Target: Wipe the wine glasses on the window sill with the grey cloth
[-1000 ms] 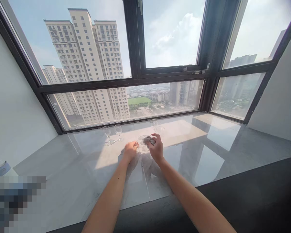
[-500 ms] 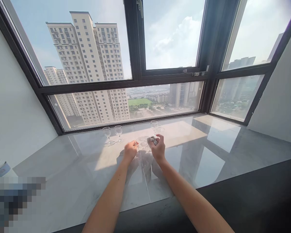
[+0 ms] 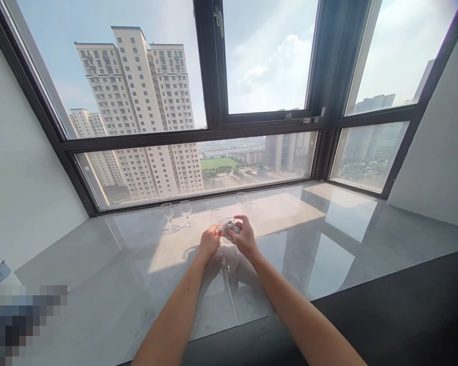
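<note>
My left hand [image 3: 209, 241] is closed around the lower part of a clear stemmed glass, largely hidden by the fingers and the cloth. My right hand [image 3: 247, 239] grips a crumpled grey-white cloth [image 3: 230, 229], pressed up close against the left fingers. A clear glass rim [image 3: 217, 211] shows just beyond my hands; I cannot tell whether it belongs to the held glass. Two stemmed glasses, one [image 3: 168, 210] beside another [image 3: 185, 208], stand upright to the left. Behind my right hand are several more glasses [image 3: 252, 209].
A glossy marble-like sill [image 3: 137, 284] spreads under my hands, with a thin seam line. Dark window frames [image 3: 213, 136] rise behind it. On the left edge stands a white and blue container [image 3: 0, 272] beside a blurred-out patch. The sill's front edge drops to a dark face.
My right hand has moved left and slightly down with the cloth, which now meets my left hand. My left hand has shifted a little right. The camera view has tilted slightly.
</note>
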The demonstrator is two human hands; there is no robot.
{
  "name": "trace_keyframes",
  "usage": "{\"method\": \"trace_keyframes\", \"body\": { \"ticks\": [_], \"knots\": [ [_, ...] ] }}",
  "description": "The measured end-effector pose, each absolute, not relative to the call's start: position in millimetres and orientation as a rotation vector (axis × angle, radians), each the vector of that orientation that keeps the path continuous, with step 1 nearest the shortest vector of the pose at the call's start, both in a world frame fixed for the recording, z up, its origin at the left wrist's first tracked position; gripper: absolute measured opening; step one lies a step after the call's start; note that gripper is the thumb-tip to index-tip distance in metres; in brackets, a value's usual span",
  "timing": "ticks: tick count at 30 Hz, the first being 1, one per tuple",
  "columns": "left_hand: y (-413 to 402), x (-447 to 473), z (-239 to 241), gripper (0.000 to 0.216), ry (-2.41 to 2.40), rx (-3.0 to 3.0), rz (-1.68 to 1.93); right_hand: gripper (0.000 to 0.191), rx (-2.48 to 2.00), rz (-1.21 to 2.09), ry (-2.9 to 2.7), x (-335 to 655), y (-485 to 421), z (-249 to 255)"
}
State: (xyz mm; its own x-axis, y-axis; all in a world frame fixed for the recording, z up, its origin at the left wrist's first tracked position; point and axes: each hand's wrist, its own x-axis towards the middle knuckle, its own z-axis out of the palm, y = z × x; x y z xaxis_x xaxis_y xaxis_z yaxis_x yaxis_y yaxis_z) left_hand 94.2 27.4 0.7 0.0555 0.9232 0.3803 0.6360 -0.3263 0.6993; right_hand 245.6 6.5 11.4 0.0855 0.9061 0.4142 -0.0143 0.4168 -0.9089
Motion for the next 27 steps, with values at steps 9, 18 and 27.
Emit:
{"method": "trace_keyframes", "body": {
  "ticks": [9,18,27],
  "knots": [
    [21.7,95.5,5.2,0.021,1.923,2.295,0.955,0.045,-0.784,0.736,-1.196,244.4,1.8,22.5],
    [26.1,88.4,11.5,0.011,1.575,1.967,1.222,0.038,-1.0,0.351,-1.075,251.3,7.4,20.4],
    [18.6,97.7,26.2,0.041,0.909,1.311,1.383,0.043,-1.029,0.609,-1.281,245.2,12.1,12.5]
  ]
}}
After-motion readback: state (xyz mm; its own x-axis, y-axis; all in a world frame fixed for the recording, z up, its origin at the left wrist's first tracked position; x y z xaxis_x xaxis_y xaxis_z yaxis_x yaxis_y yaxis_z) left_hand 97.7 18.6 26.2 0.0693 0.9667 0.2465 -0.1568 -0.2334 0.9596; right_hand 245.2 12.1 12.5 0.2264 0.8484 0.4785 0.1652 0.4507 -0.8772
